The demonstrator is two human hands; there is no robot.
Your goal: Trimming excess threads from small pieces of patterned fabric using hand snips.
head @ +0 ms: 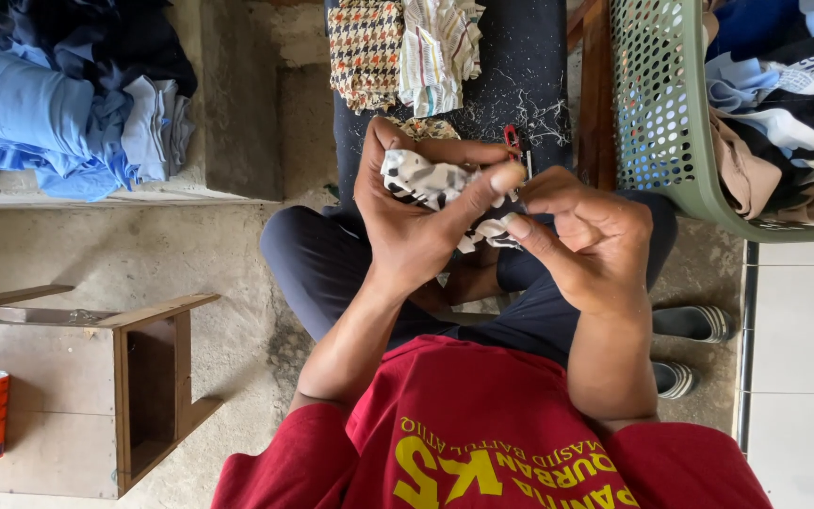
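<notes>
Left hand [405,221]: curled shut around a white scrap of cloth with black spots [423,176], thumb pressing its edge. Right hand [584,236]: fingers bent, thumb and forefinger pinching the same scrap where it meets the left thumb. Cloth judged light, limp, not slippery; best gripped at a folded edge, since a loose corner would flop. Just beyond the fingertips, a small red tool [512,140] on a dark padded surface [520,66]. Farther out: folded patterned fabrics [402,52]. Right of the right hand: green laundry basket [657,113].
</notes>
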